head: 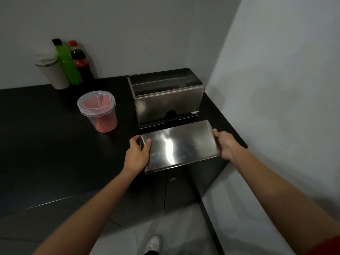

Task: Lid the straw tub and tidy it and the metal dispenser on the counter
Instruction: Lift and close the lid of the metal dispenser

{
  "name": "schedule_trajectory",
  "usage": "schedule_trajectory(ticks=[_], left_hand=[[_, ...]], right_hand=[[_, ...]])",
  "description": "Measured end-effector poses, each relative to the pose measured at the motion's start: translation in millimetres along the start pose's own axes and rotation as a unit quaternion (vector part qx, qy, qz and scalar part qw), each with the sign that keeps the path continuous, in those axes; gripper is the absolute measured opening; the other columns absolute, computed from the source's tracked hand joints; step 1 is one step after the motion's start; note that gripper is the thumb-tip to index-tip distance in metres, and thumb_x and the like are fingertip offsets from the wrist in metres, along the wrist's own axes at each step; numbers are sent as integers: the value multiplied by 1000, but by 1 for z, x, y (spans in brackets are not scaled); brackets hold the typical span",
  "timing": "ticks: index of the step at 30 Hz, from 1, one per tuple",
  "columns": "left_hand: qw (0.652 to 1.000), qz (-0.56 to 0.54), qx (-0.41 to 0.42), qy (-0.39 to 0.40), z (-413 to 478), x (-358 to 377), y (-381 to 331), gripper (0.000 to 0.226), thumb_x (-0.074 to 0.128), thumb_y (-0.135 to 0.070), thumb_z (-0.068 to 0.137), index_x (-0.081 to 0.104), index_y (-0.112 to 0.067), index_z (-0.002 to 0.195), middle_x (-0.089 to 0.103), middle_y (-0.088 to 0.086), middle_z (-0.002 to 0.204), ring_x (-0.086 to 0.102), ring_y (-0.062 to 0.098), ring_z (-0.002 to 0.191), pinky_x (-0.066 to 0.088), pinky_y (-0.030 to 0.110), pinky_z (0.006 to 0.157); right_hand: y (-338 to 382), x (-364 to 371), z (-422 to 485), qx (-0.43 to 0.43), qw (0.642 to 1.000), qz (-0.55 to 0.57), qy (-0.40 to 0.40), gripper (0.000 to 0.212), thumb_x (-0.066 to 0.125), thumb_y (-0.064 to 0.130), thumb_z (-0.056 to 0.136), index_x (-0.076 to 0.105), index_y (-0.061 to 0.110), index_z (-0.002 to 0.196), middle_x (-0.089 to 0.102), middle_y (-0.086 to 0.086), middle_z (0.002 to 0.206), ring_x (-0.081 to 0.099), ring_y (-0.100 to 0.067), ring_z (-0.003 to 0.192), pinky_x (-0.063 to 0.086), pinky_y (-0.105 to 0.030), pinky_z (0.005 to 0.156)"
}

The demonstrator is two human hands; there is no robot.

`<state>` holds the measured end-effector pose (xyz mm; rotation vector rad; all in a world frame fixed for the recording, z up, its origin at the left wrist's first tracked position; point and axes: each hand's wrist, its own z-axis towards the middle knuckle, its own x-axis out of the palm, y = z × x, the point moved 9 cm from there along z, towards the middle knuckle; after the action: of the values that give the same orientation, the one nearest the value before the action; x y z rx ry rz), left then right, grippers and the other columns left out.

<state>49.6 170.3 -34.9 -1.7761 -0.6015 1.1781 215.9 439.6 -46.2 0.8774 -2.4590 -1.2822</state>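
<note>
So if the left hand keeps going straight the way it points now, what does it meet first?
The left hand, gripping the metal lid, points away from the person. Straight ahead is bare counter, then probably the front left corner of the metal dispenser. The straw tub seems farther left, but depth is unclear.

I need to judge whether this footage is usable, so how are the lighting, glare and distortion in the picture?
Head view: dim, greyish light overall; a bright glare streak on the flat stainless-steel lid held by the left hand and right hand; the black counter swallows detail; wide-angle distortion leans the green plastic bottle and walls; the clear straw tub reads clearly.
</note>
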Motion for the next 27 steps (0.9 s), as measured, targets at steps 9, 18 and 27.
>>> schedule_trajectory(ticks=[9, 18, 27], left_hand=[[996, -11, 50, -73, -30, -25, -46, 62, 48, -44, 94, 30, -13, 144, 62, 8, 112, 60, 27, 108, 48, 44, 96], [984, 1, 127, -127, -31, -56, -99, 66, 52, -40, 93, 28, -15, 148, 47, -19, 72, 50, -5, 62, 40, 7, 59], [971, 4, 148, -186, 9, -89, -136, 60, 61, -50, 84, 50, -12, 130, 62, -13, 75, 58, -8, 64, 38, 2, 50]], right_hand=[[42, 5, -26, -138, 985, -103, -9, 33, 43, 48, 93, 56, 21, 78, 61, -4, 87, 55, -20, 82, 39, -32, 66], [106, 3, -49, -246, 969, -21, -4, 24, 67, 40, 80, 59, 19, 72, 64, 5, 78, 58, -11, 74, 40, -26, 58], [168, 17, -42, -286, 958, 10, -11, 21, 76, 32, 73, 61, 19, 66, 69, 3, 77, 64, -13, 75, 51, -27, 66]])
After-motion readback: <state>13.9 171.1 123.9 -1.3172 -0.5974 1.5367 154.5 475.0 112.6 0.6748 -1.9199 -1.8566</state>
